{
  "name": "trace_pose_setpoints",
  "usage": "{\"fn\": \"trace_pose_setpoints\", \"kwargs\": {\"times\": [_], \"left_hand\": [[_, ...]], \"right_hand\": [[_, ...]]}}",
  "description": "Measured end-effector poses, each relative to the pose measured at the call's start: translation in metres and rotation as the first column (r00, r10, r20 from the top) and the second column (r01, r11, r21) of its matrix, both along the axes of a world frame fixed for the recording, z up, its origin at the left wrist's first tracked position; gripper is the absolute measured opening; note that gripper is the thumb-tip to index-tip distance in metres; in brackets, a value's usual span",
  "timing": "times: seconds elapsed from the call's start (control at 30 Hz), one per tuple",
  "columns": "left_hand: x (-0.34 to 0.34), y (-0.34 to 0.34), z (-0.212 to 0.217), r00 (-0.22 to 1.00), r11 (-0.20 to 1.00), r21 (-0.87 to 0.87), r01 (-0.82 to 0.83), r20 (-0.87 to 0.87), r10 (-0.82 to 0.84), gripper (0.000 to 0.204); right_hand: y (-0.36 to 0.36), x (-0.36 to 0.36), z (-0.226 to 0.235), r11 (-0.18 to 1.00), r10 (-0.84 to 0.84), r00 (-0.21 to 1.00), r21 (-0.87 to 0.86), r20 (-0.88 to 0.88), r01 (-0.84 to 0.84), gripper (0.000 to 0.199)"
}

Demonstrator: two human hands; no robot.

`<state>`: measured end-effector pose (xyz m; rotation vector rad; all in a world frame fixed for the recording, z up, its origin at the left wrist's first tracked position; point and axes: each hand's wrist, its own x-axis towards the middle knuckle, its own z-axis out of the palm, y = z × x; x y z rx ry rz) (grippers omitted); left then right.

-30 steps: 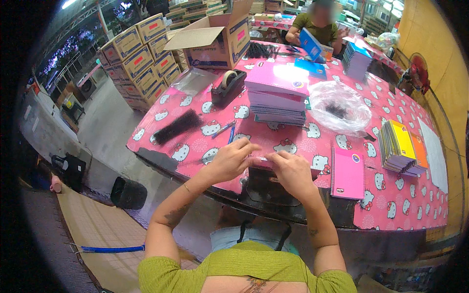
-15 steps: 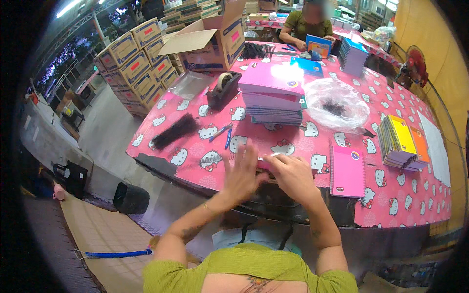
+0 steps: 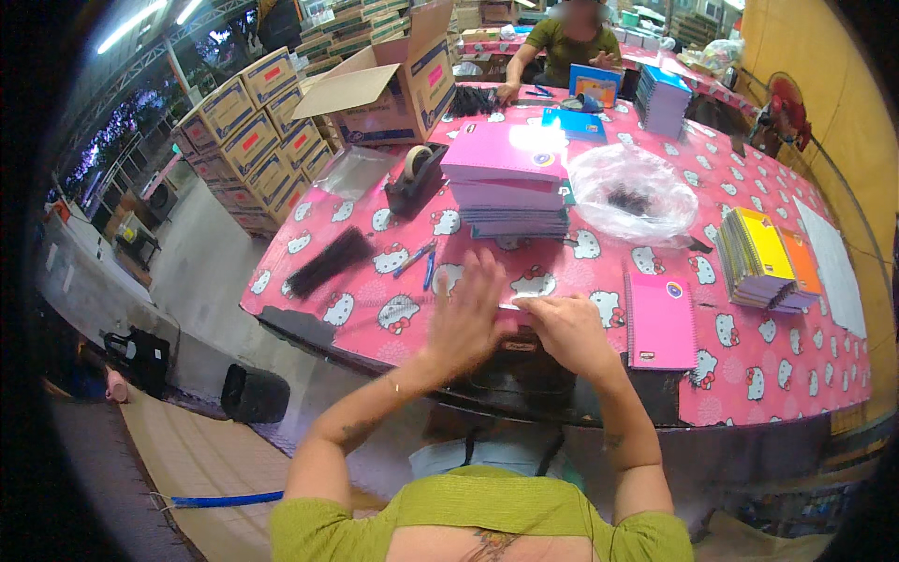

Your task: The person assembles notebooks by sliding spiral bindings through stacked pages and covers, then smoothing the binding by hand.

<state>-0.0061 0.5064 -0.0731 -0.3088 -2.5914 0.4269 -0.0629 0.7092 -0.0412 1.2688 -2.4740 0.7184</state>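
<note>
Between hands (image 3: 473, 320) (image 3: 573, 335), pink notebook (image 3: 513, 319), edge running sideways

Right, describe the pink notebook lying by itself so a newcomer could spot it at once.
On the pink patterned table, find the person's right hand. Just right of it, near the edge, lies a flat pink notebook. Unlike the pink-topped stack farther back, it lies alone.

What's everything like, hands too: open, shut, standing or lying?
Left hand: open, blurred
Right hand: curled
Pink thing between the hands: mostly hidden
Big box: open
Stacked boxes: shut
Single pink notebook: shut, lying flat
Notebook pile: stacked, shut
Yellow notebooks: stacked, shut
Tape dispenser: upright
Pen: lying down
Plastic bag: crumpled
Ceiling light: on
</note>
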Motion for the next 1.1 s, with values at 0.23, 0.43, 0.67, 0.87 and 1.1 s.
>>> {"fn": "trace_pose_setpoints", "kwargs": {"times": [0.23, 0.43, 0.67, 0.87, 1.1], "left_hand": [[-0.018, -0.004, 0.011, 0.995, 0.936, 0.336, 0.103, -0.025, -0.100, 0.084], [-0.003, 0.011, -0.003, 0.994, 0.978, 0.179, 0.108, -0.040, -0.102, 0.091], [0.021, 0.029, -0.009, 0.978, 0.918, 0.353, 0.178, 0.042, -0.206, 0.084], [0.036, 0.018, -0.048, 0.934, 0.899, 0.261, 0.353, -0.037, -0.356, 0.079], [0.004, 0.016, 0.104, 0.737, 0.926, 0.374, -0.058, 0.642, -0.213, 0.059]], "right_hand": [[-0.001, -0.001, -0.002, 0.999, -0.034, 0.999, 0.006, 0.006, 0.034, 0.034], [-0.002, 0.003, -0.003, 0.998, -0.056, 0.995, 0.047, 0.079, 0.053, 0.048], [0.052, 0.000, -0.041, 0.771, 0.282, 0.741, -0.604, 0.609, 0.204, 0.055], [0.022, 0.002, -0.072, 0.656, 0.321, 0.747, -0.706, 0.582, 0.268, 0.016], [0.017, 0.007, -0.073, 0.667, 0.298, 0.782, -0.706, 0.548, 0.240, 0.020]]}}
